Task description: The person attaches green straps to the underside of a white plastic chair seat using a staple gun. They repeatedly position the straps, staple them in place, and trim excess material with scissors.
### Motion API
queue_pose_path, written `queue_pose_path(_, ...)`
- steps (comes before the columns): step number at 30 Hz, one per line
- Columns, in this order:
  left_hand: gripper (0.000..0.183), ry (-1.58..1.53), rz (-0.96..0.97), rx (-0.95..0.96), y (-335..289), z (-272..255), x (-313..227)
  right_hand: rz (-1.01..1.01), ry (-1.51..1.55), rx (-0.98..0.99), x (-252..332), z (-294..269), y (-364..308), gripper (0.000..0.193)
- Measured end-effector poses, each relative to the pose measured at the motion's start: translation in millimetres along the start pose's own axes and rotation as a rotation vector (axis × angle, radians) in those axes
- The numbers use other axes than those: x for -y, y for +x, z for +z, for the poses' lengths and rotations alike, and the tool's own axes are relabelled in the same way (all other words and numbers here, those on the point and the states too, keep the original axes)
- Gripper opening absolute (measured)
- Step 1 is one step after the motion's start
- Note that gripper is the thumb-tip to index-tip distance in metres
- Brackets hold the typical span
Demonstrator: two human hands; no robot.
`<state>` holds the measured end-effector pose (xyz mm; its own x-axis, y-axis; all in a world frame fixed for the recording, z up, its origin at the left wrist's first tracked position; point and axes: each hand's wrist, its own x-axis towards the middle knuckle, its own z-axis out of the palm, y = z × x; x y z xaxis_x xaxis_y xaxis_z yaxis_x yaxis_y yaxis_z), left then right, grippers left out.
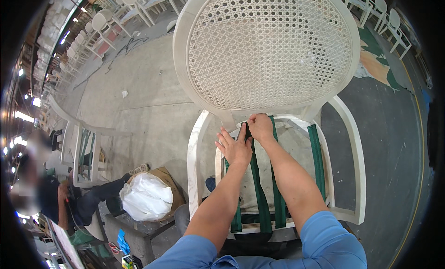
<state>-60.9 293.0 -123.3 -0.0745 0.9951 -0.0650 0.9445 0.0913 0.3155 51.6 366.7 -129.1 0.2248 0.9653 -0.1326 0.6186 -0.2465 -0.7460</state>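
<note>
A white armchair with an oval cane-weave back (pixel 271 51) stands on the grey concrete floor (pixel 148 106), facing the person, its open seat frame (pixel 204 144) crossed by 4 dark green webbing straps running front to back. The right hand (pixel 260 127) is at the rear rail of the seat, just under the cane back, its fingers curled together and pinched on the far end of the second green webbing strap (pixel 259 195) from the left. The left hand (pixel 235 147) lies just beside it, palm down, fingers spread apart and pressing flat on the same strap and the rail; it grips nothing. Both forearms come up from the lower edge in blue short sleeves (pixel 324 241). The third strap (pixel 278 199) runs close alongside on the right, a fourth strap (pixel 316 157) sits well apart near the right arm of the chair, and the leftmost one shows partly behind the left forearm.

To the left, a stuffed white plastic bag (pixel 147 197) rests in a brown cardboard box. Farther left another person (pixel 69 199) sits low beside a second white chair frame (pixel 83 148). Rows of white chairs (pixel 134 4) stand in the background
</note>
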Motion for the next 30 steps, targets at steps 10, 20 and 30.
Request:
queue_pose_path(10, 0.055, 0.022, 0.019, -0.051, -3, 4, 7, -0.347, -0.072, -0.061, -26, -9, -73, 0.042)
queue_pose_path(20, 0.054, 0.044, -0.017, 0.021, 0, -3, 1, -0.214, -0.302, 0.067, -6, -9, -64, 0.054)
queue_pose_path(30, 0.051, 0.003, -0.027, -0.008, 0, 0, 1, -0.180, -0.296, 0.073, -2, -10, -65, 0.054)
